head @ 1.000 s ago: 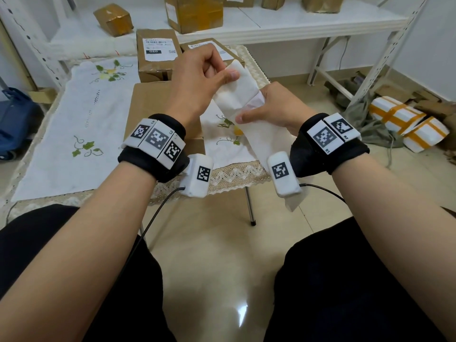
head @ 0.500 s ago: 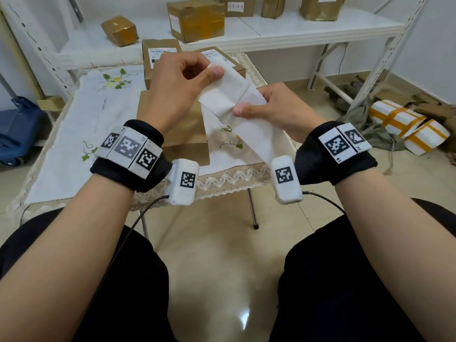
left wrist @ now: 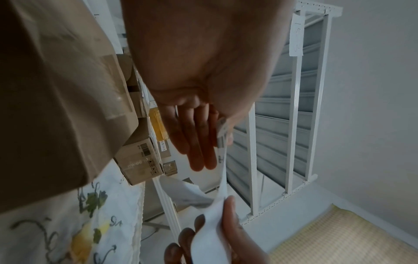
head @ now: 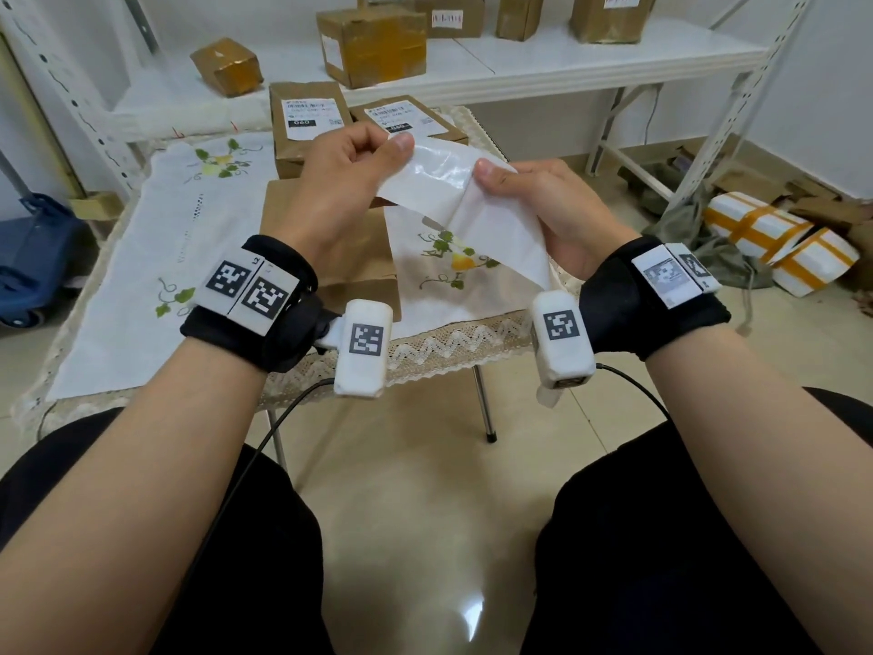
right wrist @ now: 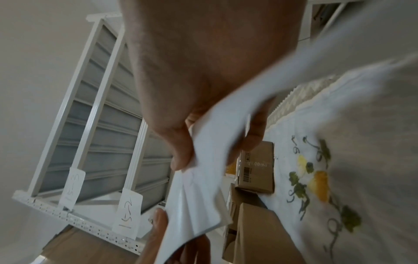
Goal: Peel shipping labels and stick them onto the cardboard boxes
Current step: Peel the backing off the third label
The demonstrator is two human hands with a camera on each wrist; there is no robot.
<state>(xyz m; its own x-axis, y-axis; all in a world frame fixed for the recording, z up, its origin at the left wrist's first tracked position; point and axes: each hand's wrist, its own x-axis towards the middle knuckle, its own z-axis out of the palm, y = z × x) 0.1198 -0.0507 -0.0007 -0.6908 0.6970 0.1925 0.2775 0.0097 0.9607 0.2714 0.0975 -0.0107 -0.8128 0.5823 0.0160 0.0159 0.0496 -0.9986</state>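
My left hand (head: 347, 174) has peeled the shipping label (head: 427, 174) further off the backing strip (head: 500, 238) pinched by my right hand (head: 543, 200); sticking onto the unlabelled box (head: 326, 229) comes soon.

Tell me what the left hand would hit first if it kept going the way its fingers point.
Probably the nearer labelled box on the table: the left hand points away from the body, above the plain box. Depth is unclear.

Glossy paper label (head: 437, 174); matt cardboard box (head: 349, 262).
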